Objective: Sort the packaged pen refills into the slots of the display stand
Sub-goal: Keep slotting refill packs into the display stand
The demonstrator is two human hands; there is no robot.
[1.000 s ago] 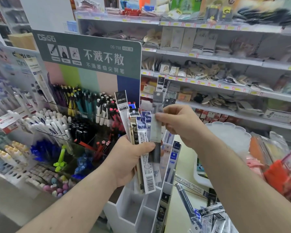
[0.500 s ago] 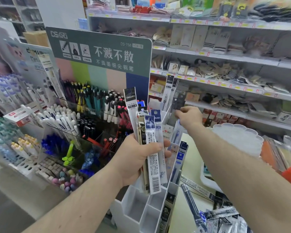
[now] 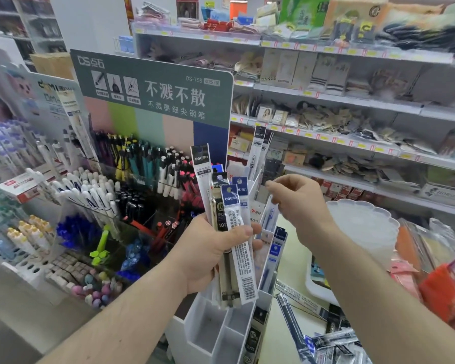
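Note:
My left hand [image 3: 208, 258] grips a fanned bundle of packaged pen refills [image 3: 233, 219], white sleeves with blue and black headers, held upright over the white slotted display stand [image 3: 210, 334]. Its lower front slots show bare white walls. Blue refill packs [image 3: 275, 256] stand in a slot on its right side, and tall packs [image 3: 258, 151] stick up from a slot at the back. My right hand [image 3: 297, 203] hovers beside those back slots with fingers loosely curled and nothing in it. More loose refill packs [image 3: 334, 340] lie on the counter at the lower right.
A tiered pen display [image 3: 142, 166] under a green sign stands to the left of the stand. A white scalloped tray [image 3: 363, 224] and a red basket [image 3: 441, 292] sit at the right. Stocked store shelves [image 3: 352, 106] fill the background.
My right hand took a grey refill pack from the bundle, carried it up to a back slot of the stand, and has now drawn back without it. The left hand kept holding the bundle.

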